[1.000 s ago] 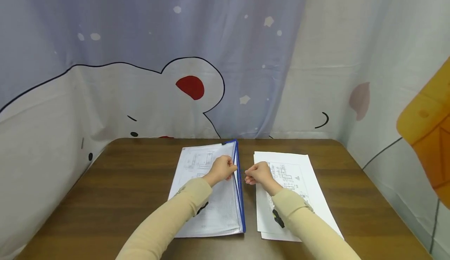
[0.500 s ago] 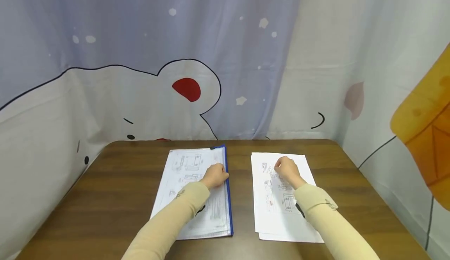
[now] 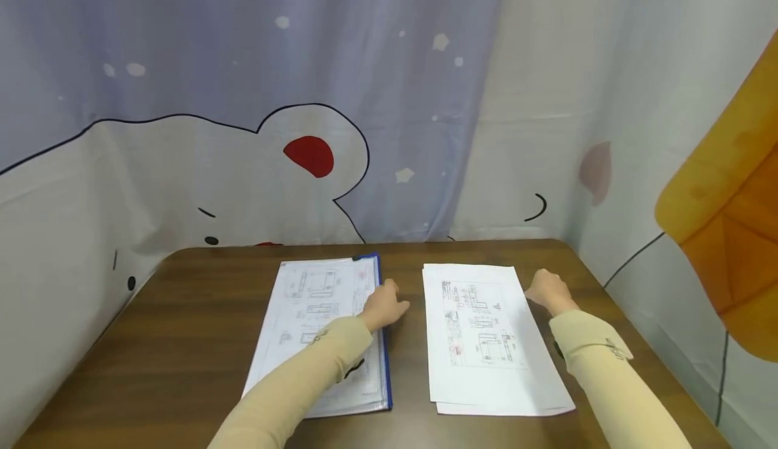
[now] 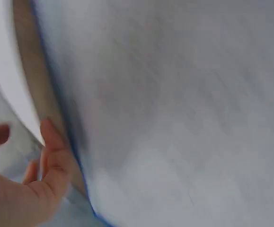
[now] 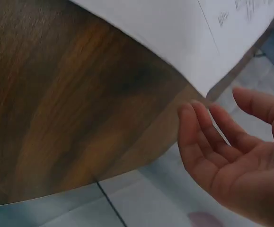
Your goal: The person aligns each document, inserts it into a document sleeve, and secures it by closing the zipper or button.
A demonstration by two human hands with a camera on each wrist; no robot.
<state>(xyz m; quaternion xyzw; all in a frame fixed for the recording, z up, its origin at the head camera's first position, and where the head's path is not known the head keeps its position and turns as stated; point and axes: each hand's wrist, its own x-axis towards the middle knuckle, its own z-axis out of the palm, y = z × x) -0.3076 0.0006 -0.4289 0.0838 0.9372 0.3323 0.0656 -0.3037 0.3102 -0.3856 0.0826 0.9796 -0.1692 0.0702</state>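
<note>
A clear document pouch (image 3: 304, 354) with a blue edge lies left of centre on the table, a printed technical drawing showing through it. My left hand (image 3: 384, 306) is over its blue right edge; in the left wrist view the thumb and fingers are apart and pinch nothing. To the right lie stacked paper sheets (image 3: 486, 385), the top one printed with line drawings and the lower one peeking out at the near edge. Just off the stack's right edge is my right hand (image 3: 550, 292). In the right wrist view its fingers bend loosely near a sheet corner, thumb apart, holding nothing.
The brown wooden table (image 3: 152, 348) carries both the pouch and the sheets, with a strip of wood between them. A printed curtain (image 3: 243, 186) hangs behind the table's far edge and along both sides.
My right hand has moved right, from the gap beside the pouch across the sheets to their far side. My left hand has loosened from the pouch's blue edge, which now lies flat.
</note>
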